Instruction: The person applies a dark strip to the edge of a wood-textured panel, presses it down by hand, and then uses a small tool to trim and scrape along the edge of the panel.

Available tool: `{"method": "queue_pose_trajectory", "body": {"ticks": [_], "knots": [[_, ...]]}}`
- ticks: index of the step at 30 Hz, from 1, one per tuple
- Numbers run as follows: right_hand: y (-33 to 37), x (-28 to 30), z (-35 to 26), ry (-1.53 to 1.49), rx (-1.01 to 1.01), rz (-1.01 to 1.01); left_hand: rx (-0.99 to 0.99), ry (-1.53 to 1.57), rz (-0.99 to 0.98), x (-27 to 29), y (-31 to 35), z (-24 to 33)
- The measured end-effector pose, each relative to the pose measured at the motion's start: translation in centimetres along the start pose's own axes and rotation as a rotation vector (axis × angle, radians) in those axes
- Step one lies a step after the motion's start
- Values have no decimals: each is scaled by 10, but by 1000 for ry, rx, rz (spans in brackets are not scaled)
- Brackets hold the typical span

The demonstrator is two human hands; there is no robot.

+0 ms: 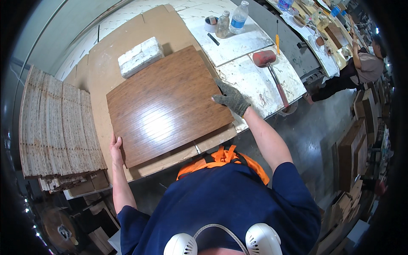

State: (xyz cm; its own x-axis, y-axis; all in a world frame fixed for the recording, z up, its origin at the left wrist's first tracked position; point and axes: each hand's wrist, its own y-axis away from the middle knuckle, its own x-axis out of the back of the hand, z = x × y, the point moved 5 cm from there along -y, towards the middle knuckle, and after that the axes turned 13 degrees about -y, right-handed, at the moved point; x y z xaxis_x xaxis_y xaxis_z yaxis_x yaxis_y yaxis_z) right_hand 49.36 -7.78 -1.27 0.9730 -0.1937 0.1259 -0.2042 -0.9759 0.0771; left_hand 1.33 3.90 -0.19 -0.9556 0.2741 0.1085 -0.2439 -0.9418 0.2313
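A brown wood-grain panel with fine parallel grooves lies tilted across the cardboard-covered bench before me. My left hand, bare, grips its near left edge, with the thumb on top and the other fingers hidden beneath. At the right edge is my right hand in a dark grey glove, its thumb over the top face and its fingers along the side. Just beyond the panel's far edge sits a white wrapped block.
A tall stack of boards stands at the left. On the right are a red-headed mallet, a yellow-handled screwdriver, a water bottle, a cloudy bottle and a tape roll. Another person works at the far right bench.
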Motion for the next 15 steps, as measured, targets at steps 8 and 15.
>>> {"method": "queue_pose_trajectory", "body": {"ticks": [8,15], "knots": [[5,1,-7,-98,-7,1,-8,0,-13,-2,-2,3],[2,-2,-4,-77,-32,-11,14,31,-7,3,-3,-7]]}}
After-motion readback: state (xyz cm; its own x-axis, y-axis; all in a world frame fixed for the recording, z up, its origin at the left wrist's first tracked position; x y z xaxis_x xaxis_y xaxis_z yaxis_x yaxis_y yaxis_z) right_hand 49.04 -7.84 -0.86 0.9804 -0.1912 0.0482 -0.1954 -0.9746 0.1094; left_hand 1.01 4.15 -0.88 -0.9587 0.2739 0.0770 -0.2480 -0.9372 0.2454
